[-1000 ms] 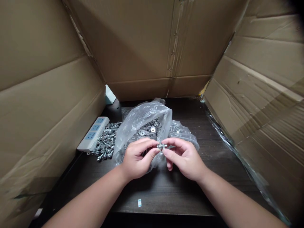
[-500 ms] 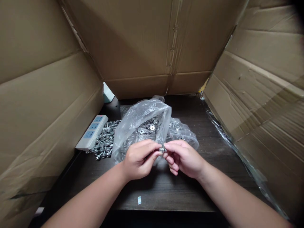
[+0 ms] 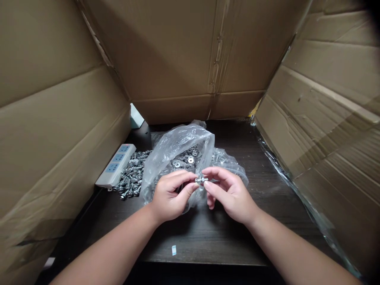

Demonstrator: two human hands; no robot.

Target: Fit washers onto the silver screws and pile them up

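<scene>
A bolt (image 3: 198, 180) is being pinched at one end by the left hand (image 3: 172, 196), presumably for steadiness; its nut (image 3: 203, 180) is being straddled by the loosely spread right hand (image 3: 234, 195). Beyond both hands, washers (image 3: 190, 160) are being contained by a bag (image 3: 175, 139).

Single head-worn view, looking forward and down across the worktop (image 3: 219, 245) from its near edge, hands (image 3: 172, 198) close at centre, cardboard walls (image 3: 172, 59) beyond and beside.

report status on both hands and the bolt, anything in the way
Left hand pinching bolt by one end. Right hand parted around its nut, touch unclear. Bag just beyond hands, nothing visibly blocking.
</scene>
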